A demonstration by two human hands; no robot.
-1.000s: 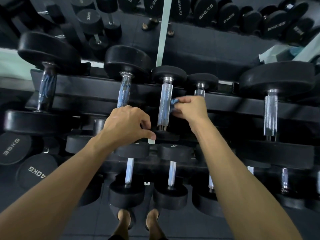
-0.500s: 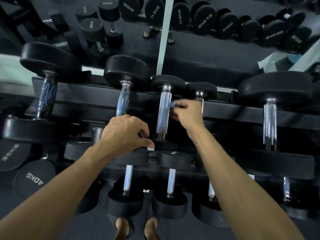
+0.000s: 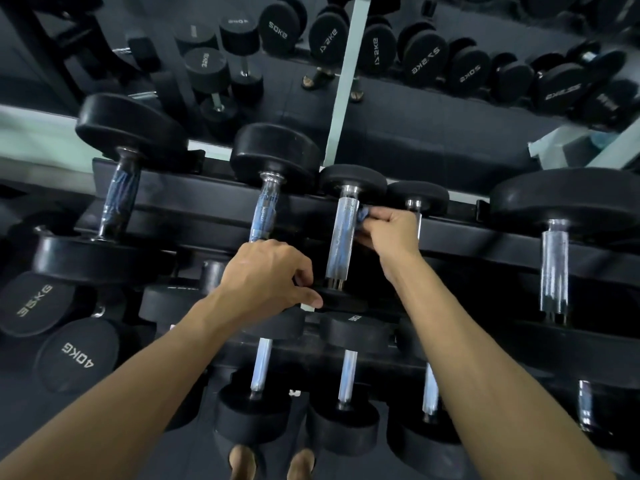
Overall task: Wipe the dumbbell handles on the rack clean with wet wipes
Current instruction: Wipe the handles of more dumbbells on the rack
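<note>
A black rack (image 3: 485, 244) carries black dumbbells with chrome handles on two tiers. My right hand (image 3: 389, 233) pinches a small bluish wet wipe (image 3: 363, 213) against the right side of the middle top-tier chrome handle (image 3: 341, 237), near its far end. My left hand (image 3: 266, 275) grips the near black head (image 3: 337, 299) of that same dumbbell, fingers curled over its edge. The handle of the dumbbell to the left (image 3: 264, 216) shows bluish streaks.
Larger dumbbells flank the middle one: a big one at far left (image 3: 117, 199) and another at right (image 3: 554, 265). A lower tier holds smaller dumbbells (image 3: 346, 375). 35KG and 40KG heads (image 3: 78, 356) sit low left. A mirror behind reflects more dumbbells. My feet (image 3: 273, 462) stand below.
My right hand has slid the wipe further up the middle handle toward its far head. My left hand keeps its grip on the near head.
</note>
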